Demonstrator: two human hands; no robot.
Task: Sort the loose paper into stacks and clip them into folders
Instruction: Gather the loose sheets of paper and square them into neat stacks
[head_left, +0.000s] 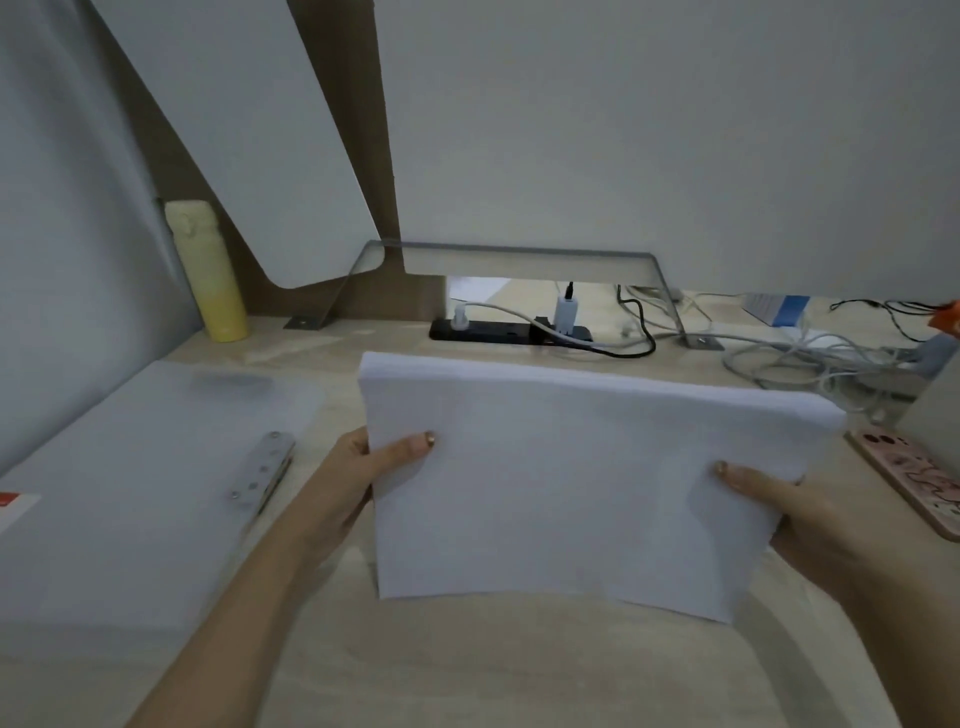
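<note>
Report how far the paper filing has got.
Done: one thick stack of white paper looks gathered and squared. In hand: left hand and right hand grip its sides above the pale wooden desk. Left: the translucent folder lies open, its metal clip holding nothing.

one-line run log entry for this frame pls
stage: squaring stack | left hand: grips paper left edge | right hand: grips right edge | folder: open on desk, left, clip empty

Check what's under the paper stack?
The stack is held by both hands, left and right. Bare desk shows below its near edge; what lies directly beneath is covered.
</note>
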